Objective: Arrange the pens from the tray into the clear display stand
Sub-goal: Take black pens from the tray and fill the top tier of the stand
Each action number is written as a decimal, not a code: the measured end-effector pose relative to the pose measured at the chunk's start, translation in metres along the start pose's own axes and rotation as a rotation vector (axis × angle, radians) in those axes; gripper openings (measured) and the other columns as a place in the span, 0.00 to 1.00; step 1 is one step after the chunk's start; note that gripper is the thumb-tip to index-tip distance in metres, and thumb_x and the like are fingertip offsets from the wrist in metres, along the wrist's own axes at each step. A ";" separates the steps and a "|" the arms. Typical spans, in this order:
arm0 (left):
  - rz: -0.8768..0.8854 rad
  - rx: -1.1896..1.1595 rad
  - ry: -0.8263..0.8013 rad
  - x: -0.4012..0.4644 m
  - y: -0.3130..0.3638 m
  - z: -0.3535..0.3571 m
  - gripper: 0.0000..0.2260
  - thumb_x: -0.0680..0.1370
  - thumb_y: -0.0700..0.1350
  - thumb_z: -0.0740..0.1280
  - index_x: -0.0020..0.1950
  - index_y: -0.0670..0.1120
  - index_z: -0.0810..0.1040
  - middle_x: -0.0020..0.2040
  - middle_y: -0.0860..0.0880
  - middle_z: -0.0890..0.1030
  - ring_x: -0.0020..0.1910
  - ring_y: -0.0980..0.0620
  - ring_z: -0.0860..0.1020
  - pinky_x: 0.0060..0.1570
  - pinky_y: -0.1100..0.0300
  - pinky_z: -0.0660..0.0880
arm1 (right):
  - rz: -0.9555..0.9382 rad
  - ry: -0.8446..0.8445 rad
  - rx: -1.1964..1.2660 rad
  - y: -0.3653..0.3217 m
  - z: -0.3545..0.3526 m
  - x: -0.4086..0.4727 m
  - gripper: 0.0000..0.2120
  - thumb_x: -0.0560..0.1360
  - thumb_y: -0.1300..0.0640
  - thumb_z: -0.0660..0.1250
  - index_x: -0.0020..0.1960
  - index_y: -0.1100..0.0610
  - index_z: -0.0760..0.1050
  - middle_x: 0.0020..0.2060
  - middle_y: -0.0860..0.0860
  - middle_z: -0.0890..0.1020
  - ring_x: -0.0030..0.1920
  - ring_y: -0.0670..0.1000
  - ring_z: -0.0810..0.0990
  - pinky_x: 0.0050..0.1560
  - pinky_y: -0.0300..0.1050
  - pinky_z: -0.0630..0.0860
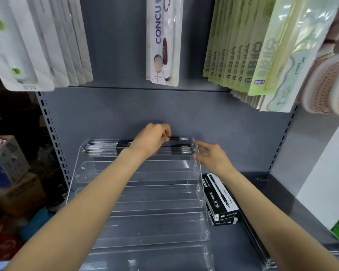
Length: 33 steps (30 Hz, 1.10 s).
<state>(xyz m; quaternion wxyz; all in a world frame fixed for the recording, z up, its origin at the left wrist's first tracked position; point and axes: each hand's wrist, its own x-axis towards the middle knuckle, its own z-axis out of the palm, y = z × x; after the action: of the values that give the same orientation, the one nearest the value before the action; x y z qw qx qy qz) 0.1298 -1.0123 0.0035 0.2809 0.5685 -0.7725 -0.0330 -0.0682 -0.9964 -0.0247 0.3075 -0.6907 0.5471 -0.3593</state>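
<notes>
Pens [106, 147] lie stacked in the top tier of the stand [145, 202]; lower tiers hold nothing. Left hand [151, 139] fingers pinch one pen [177, 138] above that tier. Right hand [213, 157], fingers relaxed, touches the stand's 3 o'clock wall. Boxes [220, 200] sit beside it on the shelf [278, 192].

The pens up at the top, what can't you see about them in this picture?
- Pen count: the pens in the stand's top row overlap, and the left hand covers the middle.
- Held pen: mostly hidden inside the left hand's fingers.
- Right hand: it is at the stand's corner; whether it grips is unclear.
- Pen box writing: too small.
</notes>
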 end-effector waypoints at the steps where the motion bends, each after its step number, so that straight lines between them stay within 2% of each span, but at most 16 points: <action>1: -0.024 0.023 -0.001 0.000 0.000 -0.001 0.05 0.76 0.38 0.66 0.51 0.43 0.79 0.48 0.46 0.82 0.49 0.47 0.78 0.51 0.56 0.75 | 0.000 0.002 -0.002 -0.001 0.000 -0.001 0.25 0.75 0.62 0.67 0.70 0.54 0.68 0.63 0.52 0.77 0.59 0.52 0.77 0.65 0.49 0.72; 3: -0.050 0.056 -0.018 0.001 0.000 0.000 0.04 0.76 0.39 0.67 0.49 0.44 0.80 0.48 0.47 0.83 0.49 0.48 0.79 0.52 0.53 0.76 | -0.003 0.005 -0.008 -0.002 0.000 -0.002 0.25 0.75 0.62 0.67 0.70 0.53 0.67 0.64 0.52 0.76 0.60 0.51 0.76 0.65 0.49 0.72; 9: -0.079 0.106 -0.057 0.003 0.005 0.007 0.05 0.75 0.38 0.67 0.49 0.46 0.80 0.49 0.47 0.82 0.49 0.47 0.79 0.49 0.53 0.77 | 0.001 0.003 -0.024 -0.002 0.000 -0.003 0.25 0.75 0.62 0.66 0.71 0.53 0.67 0.64 0.52 0.76 0.60 0.52 0.77 0.65 0.51 0.72; 14: -0.044 0.163 -0.001 0.002 0.005 0.005 0.05 0.76 0.41 0.68 0.51 0.45 0.79 0.51 0.47 0.80 0.52 0.46 0.77 0.45 0.57 0.72 | 0.007 0.005 -0.009 -0.002 0.001 -0.002 0.25 0.75 0.62 0.66 0.71 0.52 0.67 0.64 0.52 0.76 0.60 0.52 0.77 0.65 0.50 0.72; 17: 0.012 0.166 0.064 -0.006 0.002 0.003 0.07 0.78 0.44 0.65 0.53 0.44 0.79 0.51 0.46 0.78 0.52 0.46 0.75 0.46 0.56 0.73 | 0.011 0.009 -0.016 -0.002 0.001 -0.002 0.25 0.76 0.62 0.66 0.71 0.53 0.67 0.64 0.51 0.76 0.60 0.51 0.76 0.65 0.47 0.72; 20: 0.089 0.147 -0.022 -0.016 -0.005 0.004 0.14 0.80 0.50 0.59 0.52 0.44 0.80 0.49 0.47 0.78 0.50 0.47 0.75 0.49 0.53 0.74 | 0.014 0.016 -0.016 -0.001 0.002 -0.001 0.25 0.76 0.62 0.66 0.71 0.53 0.67 0.64 0.50 0.76 0.60 0.50 0.77 0.61 0.40 0.71; 22: 0.101 0.154 -0.108 -0.020 -0.007 0.005 0.18 0.81 0.54 0.56 0.53 0.44 0.80 0.51 0.47 0.78 0.52 0.47 0.75 0.52 0.52 0.73 | 0.015 0.024 -0.023 -0.001 0.003 -0.001 0.24 0.75 0.62 0.66 0.71 0.52 0.67 0.64 0.50 0.76 0.59 0.50 0.77 0.62 0.41 0.72; 24: 0.088 0.175 -0.154 -0.020 -0.007 0.006 0.20 0.80 0.56 0.54 0.55 0.46 0.80 0.55 0.47 0.77 0.55 0.47 0.74 0.56 0.52 0.72 | 0.022 0.034 -0.037 -0.003 0.004 -0.002 0.24 0.76 0.62 0.66 0.71 0.52 0.67 0.64 0.51 0.76 0.60 0.50 0.77 0.64 0.44 0.72; 27: 0.083 0.216 -0.182 -0.023 -0.003 0.005 0.19 0.80 0.57 0.53 0.61 0.49 0.77 0.59 0.47 0.75 0.60 0.47 0.72 0.57 0.53 0.70 | 0.028 0.070 -0.067 -0.009 0.007 -0.006 0.23 0.76 0.63 0.66 0.69 0.53 0.69 0.62 0.51 0.78 0.58 0.49 0.77 0.57 0.37 0.71; 29: 0.091 0.203 -0.156 -0.028 -0.002 0.005 0.18 0.80 0.56 0.55 0.63 0.48 0.75 0.60 0.47 0.75 0.60 0.47 0.72 0.58 0.53 0.69 | 0.024 0.131 -0.108 -0.014 0.010 -0.012 0.20 0.75 0.63 0.66 0.67 0.56 0.72 0.59 0.53 0.79 0.55 0.50 0.78 0.54 0.34 0.70; 31: 0.114 0.170 -0.077 -0.034 -0.002 0.004 0.15 0.80 0.52 0.57 0.62 0.47 0.75 0.59 0.47 0.75 0.59 0.47 0.72 0.57 0.54 0.69 | 0.006 0.227 -0.152 -0.019 0.015 -0.020 0.18 0.75 0.62 0.66 0.65 0.59 0.73 0.58 0.55 0.80 0.58 0.53 0.78 0.59 0.38 0.69; 33: 0.137 0.114 0.019 -0.042 -0.004 0.002 0.13 0.80 0.48 0.59 0.61 0.47 0.76 0.57 0.47 0.76 0.58 0.46 0.73 0.56 0.53 0.70 | -0.042 0.318 -0.218 -0.024 0.023 -0.030 0.17 0.76 0.62 0.66 0.65 0.59 0.73 0.59 0.56 0.79 0.61 0.54 0.77 0.61 0.37 0.67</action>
<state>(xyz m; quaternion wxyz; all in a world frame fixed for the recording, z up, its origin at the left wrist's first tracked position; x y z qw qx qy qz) 0.1405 -0.9762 -0.0164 0.2568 0.5297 -0.8076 0.0358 -0.0400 -0.9611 -0.0224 0.1331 -0.6658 0.6098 -0.4088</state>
